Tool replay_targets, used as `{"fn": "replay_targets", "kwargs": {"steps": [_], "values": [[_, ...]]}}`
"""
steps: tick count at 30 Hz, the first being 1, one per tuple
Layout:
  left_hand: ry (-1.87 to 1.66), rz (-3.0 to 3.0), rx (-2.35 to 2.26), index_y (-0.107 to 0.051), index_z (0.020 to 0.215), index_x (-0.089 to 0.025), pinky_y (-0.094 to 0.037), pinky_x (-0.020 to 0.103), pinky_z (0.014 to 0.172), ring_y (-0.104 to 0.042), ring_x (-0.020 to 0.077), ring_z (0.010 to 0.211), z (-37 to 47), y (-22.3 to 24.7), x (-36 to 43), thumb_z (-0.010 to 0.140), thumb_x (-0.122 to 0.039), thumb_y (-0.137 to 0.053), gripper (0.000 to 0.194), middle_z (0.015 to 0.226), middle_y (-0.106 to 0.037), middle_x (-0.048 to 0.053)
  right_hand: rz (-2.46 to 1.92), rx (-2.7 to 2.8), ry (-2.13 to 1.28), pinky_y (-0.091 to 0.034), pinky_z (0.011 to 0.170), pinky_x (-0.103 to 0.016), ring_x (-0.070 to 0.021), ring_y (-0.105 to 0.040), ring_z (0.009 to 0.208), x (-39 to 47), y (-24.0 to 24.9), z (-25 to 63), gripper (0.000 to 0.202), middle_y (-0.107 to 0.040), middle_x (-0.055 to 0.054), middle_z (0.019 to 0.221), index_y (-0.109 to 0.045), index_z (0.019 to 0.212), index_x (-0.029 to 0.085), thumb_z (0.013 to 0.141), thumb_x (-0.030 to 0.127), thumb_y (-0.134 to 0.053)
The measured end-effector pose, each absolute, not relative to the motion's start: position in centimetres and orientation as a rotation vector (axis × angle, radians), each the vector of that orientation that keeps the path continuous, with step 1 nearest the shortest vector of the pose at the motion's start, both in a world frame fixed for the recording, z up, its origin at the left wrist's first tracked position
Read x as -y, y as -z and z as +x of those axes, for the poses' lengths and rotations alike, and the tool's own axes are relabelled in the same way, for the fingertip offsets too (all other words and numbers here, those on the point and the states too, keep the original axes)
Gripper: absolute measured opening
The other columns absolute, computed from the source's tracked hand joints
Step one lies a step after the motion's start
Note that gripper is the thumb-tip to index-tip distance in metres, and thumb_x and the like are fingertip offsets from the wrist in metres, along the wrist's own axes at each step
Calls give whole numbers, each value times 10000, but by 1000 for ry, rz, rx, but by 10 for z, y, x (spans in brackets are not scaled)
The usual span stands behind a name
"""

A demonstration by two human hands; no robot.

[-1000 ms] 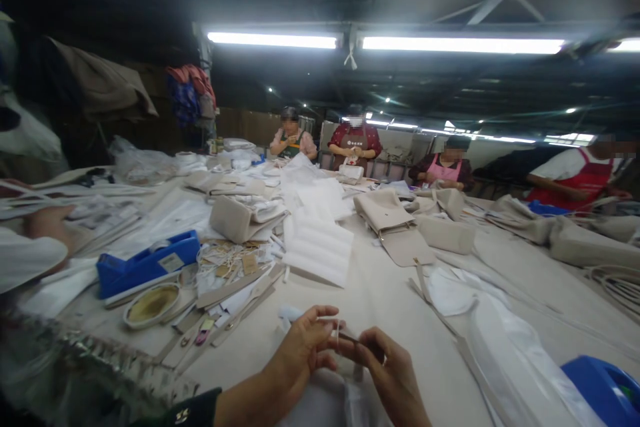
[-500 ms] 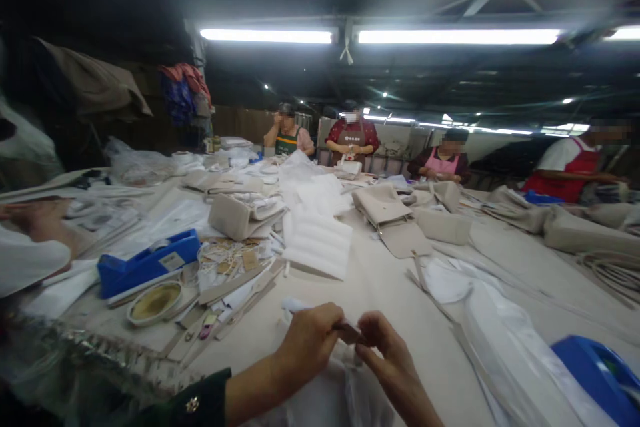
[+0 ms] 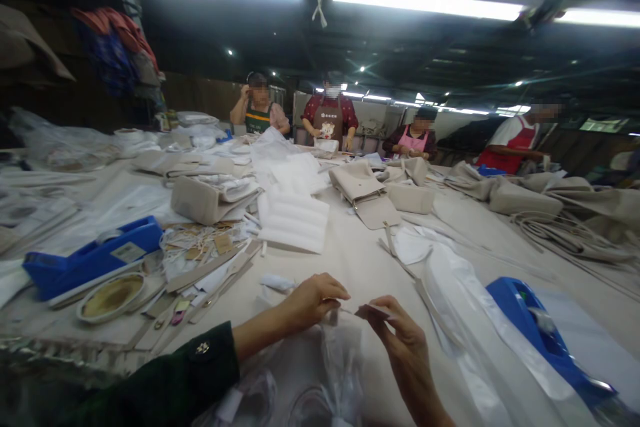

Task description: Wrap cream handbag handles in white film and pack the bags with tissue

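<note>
My right hand pinches a small dark flat piece, like a card or tag, between thumb and fingers. To its left, my left hand has its fingers curled together; anything they hold is too small or hidden to name. A gap lies between the two hands. Just below them is clear plastic wrapping around a pale item, its upper end close to my left fingertips. A small white wrapped bundle rests on the table beyond my left hand.
Blue tape dispensers stand left and right. Near the left one are a round dish and strung tags. White foam sheets, beige bags and white strips cover the table. Several people work across it.
My hands have moved apart; the dark piece, earlier between both hands, is now in the right one alone. The view has shifted right and down, showing more of the right tape dispenser.
</note>
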State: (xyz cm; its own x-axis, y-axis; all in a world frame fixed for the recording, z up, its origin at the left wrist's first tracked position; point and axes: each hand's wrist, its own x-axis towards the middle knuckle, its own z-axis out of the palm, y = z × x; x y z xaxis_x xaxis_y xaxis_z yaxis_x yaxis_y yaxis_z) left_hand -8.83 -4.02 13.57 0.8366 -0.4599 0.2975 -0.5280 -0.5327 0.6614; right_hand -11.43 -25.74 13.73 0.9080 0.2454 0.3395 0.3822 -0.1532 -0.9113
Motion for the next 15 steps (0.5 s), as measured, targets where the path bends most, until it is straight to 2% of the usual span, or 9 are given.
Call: {"fn": "replay_targets", "kwargs": {"steps": [2, 5, 6, 8, 11, 13, 15], "values": [[-49, 2324, 768, -760, 995, -248, -437, 308, 972, -639, 188, 1012, -83, -130, 46, 828, -125, -673, 225, 1055, -737, 28, -1738, 498, 136, -441, 728, -266, -178, -603, 812, 259, -147, -117, 191, -625, -21, 835, -746, 861, 236, 908, 363, -611], [-2, 2447, 727, -778, 886, -284, -392, 413, 1010, -635, 238, 1021, -78, -125, 50, 805, -154, -707, 169, 1019, -743, 26, -1703, 476, 147, -450, 731, -269, -181, -612, 807, 257, -154, -116, 185, -661, -27, 830, -761, 825, 223, 873, 364, -651], [0, 2464, 698, -778, 888, -279, -382, 444, 1016, -627, 260, 1046, -77, -125, 49, 799, -165, -713, 159, 1056, -735, 42, -1675, 411, 144, -457, 738, -276, -187, -612, 809, 257, -152, -113, 197, -671, -34, 823, -760, 805, 211, 851, 379, -669], [4, 2490, 651, -751, 1022, -260, -365, 478, 1039, -579, 295, 1150, -77, -129, 43, 806, -206, -708, 227, 1224, -669, 91, -1577, 187, 99, -482, 730, -300, -201, -612, 789, 259, -142, -100, 265, -686, -51, 797, -752, 775, 181, 785, 443, -713], [-48, 2441, 508, -601, 1284, -193, -326, 450, 1103, -462, 279, 1297, -90, -143, 17, 849, -254, -633, 440, 1395, -528, 145, -1371, -161, -12, -538, 692, -351, -225, -635, 742, 273, -117, -78, 430, -695, -76, 807, -733, 791, 144, 579, 507, -826], [-115, 2365, 357, -566, 1297, -175, -340, 389, 1102, -483, 235, 1264, -109, -151, -12, 885, -286, -549, 427, 1342, -556, 126, -1330, -268, -132, -563, 708, -392, -252, -668, 753, 289, -99, -72, 531, -699, -95, 865, -715, 829, 137, 451, 469, -884], [-130, 2357, 190, -587, 1227, -179, -400, 359, 1028, -543, 224, 1151, -138, -152, -45, 899, -354, -513, 379, 1217, -610, 99, -1403, -285, -300, -569, 715, -401, -267, -690, 760, 305, -85, -82, 560, -707, -105, 864, -706, 845, 139, 429, 466, -891]]}}
